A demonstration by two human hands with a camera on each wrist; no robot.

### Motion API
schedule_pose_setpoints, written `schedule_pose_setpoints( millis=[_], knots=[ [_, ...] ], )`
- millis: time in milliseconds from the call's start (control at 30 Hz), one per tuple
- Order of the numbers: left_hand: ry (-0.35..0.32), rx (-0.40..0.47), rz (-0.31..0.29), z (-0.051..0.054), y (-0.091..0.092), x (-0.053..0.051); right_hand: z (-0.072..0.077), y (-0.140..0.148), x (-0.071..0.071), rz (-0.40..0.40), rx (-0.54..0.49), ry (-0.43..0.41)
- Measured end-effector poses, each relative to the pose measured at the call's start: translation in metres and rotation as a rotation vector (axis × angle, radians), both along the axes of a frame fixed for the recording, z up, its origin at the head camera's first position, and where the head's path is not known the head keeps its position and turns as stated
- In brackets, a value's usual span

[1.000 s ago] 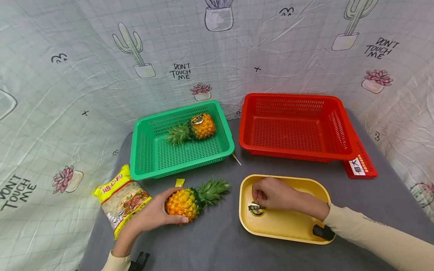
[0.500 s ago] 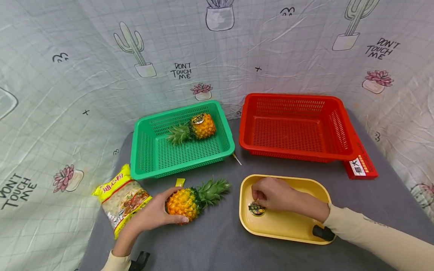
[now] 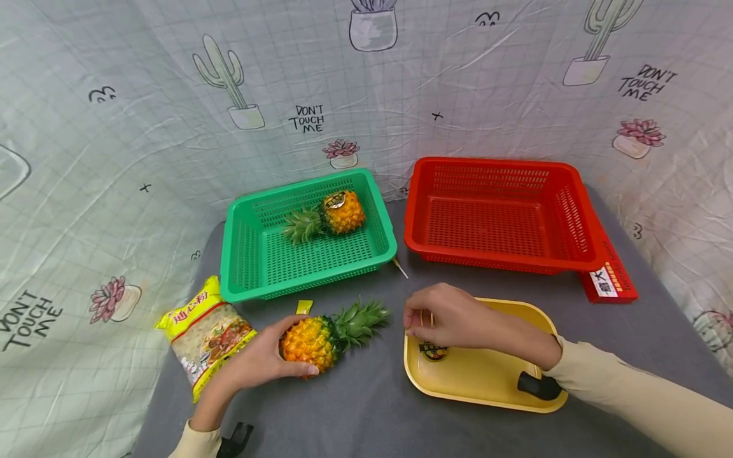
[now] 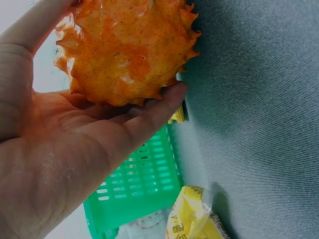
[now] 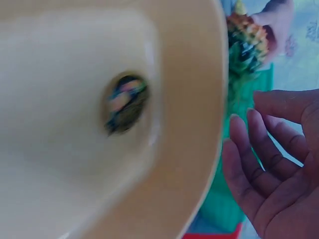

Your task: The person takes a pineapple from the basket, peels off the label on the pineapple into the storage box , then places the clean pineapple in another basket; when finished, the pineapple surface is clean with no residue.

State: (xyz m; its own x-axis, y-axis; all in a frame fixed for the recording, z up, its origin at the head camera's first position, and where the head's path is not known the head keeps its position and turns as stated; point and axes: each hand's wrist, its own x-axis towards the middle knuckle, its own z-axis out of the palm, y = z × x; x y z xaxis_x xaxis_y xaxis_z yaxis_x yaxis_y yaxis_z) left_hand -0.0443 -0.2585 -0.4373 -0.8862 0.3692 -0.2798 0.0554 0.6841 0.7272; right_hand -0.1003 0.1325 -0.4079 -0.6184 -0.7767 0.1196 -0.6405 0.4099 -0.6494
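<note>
My left hand (image 3: 266, 360) grips a small pineapple (image 3: 310, 345) lying on the grey cloth, its green crown pointing right; the left wrist view shows thumb and fingers around the fruit (image 4: 127, 50). Over the left rim of the yellow tray (image 3: 487, 394) is my right hand (image 3: 452, 318), fingers bent, nothing between them. A round dark sticker (image 3: 433, 352) lies on the tray's floor just below that hand. In the right wrist view the sticker (image 5: 126, 103) lies apart from the right hand (image 5: 279, 164), whose fingertips stand apart from the thumb.
Behind stand a green basket (image 3: 309, 283) with another pineapple (image 3: 343, 213) in it and a red basket (image 3: 504, 259). A red box (image 3: 609, 283) lies by the red basket. At the left is a yellow food packet (image 3: 206, 337); a small yellow piece (image 3: 304, 307) lies behind the held pineapple.
My right hand has risen from the sticker and moved left to the tray's rim, its fingers loosening; the sticker stays in the tray. My left hand keeps its grip on the pineapple.
</note>
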Motion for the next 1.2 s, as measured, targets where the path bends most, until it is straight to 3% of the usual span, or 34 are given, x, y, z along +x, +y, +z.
schedule_pose_setpoints(
  millis=[267, 567, 1200],
  knots=[
    [0.004, 0.007, -0.004, 0.002, -0.001, -0.001, 0.014, -0.043, 0.004, 0.057, 0.016, 0.088],
    [-0.013, 0.046, -0.009, 0.001, -0.001, 0.0, 0.008, -0.087, 0.0, 0.128, 0.095, 0.23],
    [-0.012, 0.082, -0.027, 0.001, -0.002, 0.001, -0.006, -0.124, 0.002, 0.167, 0.174, 0.273]
  ],
)
